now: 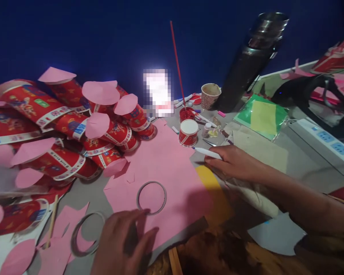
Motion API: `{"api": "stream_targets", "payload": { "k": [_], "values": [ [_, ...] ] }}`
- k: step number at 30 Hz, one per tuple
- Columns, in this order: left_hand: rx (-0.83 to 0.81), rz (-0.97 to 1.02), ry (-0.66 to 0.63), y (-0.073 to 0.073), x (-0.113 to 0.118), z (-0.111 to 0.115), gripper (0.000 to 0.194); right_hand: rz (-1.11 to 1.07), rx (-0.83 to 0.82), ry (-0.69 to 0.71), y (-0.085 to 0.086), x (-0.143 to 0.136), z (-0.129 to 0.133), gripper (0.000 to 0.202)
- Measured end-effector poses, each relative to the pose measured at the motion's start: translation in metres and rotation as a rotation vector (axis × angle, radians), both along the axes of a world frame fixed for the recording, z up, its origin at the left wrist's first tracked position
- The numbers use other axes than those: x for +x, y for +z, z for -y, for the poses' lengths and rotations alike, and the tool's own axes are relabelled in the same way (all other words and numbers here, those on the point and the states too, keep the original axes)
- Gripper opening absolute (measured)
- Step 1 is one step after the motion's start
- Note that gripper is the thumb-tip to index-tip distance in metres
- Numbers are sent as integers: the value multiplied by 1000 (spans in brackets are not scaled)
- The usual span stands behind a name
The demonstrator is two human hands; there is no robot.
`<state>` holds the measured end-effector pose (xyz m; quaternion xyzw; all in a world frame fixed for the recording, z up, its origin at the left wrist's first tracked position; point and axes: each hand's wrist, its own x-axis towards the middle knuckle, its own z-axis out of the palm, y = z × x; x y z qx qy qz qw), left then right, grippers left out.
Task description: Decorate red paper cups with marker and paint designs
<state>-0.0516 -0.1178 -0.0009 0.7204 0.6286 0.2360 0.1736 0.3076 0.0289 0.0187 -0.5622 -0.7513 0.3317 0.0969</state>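
A large pink paper sheet [174,172] lies on the grey table, with a thin grey ring [138,196] flat on it. My left hand [123,240] is at the near edge of the paper, fingers apart, its fingertips close to the ring's lower rim; whether they touch it is unclear. My right hand [232,162] is closed around a white pen [208,152], which points left over the paper's right edge. A second grey ring [74,236] lies left of my left hand, partly over pink scraps [57,256]. Yellow paper [212,179] shows beside the pink sheet.
Many red paper cups [40,103] with pink paper discs are piled at the left. Behind the sheet stand a lidded red tub [188,133], a paper cup [210,93] and a dark flask [243,68]. A power strip [326,141] lies at the right.
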Motion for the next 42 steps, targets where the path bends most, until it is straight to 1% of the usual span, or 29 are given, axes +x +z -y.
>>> {"api": "stream_targets", "payload": {
  "k": [1,2,3,4,6,8,9,10,12,14,16,19,21,22,23,24,26,27,28,30,31,33,37,42],
  "values": [
    [51,-57,-186,-3,-2,-1,27,28,36,-10,1,6,4,29],
    [85,-109,-324,-6,-2,-3,23,43,55,-18,0,12,8,31],
    [131,-154,-428,-7,1,-5,22,55,63,-30,0,17,12,32],
    [171,-198,-498,-8,5,-9,23,78,72,-51,-1,22,16,33],
    [224,-282,-594,-8,21,-18,27,154,111,-136,-4,32,23,34],
    [179,-360,-646,-7,44,-29,30,228,163,-251,-7,40,29,37],
    [145,-391,-636,-7,57,-33,30,251,185,-295,-8,44,32,39],
    [132,-400,-622,-7,69,-37,25,266,205,-326,-10,48,34,40],
    [191,-385,-611,-11,91,-42,17,282,252,-347,-15,55,39,42],
    [275,-385,-607,-16,105,-43,18,288,306,-340,-21,59,44,41],
    [347,-404,-590,-21,109,-43,22,283,325,-327,-26,61,48,40],
    [356,-447,-597,-24,105,-42,24,271,383,-331,-28,58,52,36],
    [335,-441,-595,-23,99,-41,26,258,470,-341,-27,52,56,34],
    [332,-418,-577,-21,96,-40,26,247,486,-327,-26,48,59,32],
    [334,-383,-552,-20,93,-39,26,234,467,-292,-25,43,63,31],
    [342,-337,-521,-18,89,-38,25,221,407,-235,-25,37,66,30],
    [361,-235,-451,-15,83,-36,24,216,227,-87,-25,24,73,22],
    [368,-185,-416,-14,80,-34,24,213,173,-12,-25,17,76,17],
    [371,-140,-384,-13,77,-33,24,217,152,43,-26,11,77,18],
    [373,-66,-321,-13,71,-31,24,257,151,101,-26,0,77,28],
    [368,-40,-293,-13,69,-29,24,285,154,116,-26,-4,77,30],
    [357,-1,-251,-14,64,-27,26,335,146,154,-25,-10,74,25],
    [335,53,-205,-17,58,-20,27,365,134,256,-27,-16,69,15],
    [350,113,-65,-17,62,-13,26,339,176,313,-31,-23,57,22]
  ]
}}
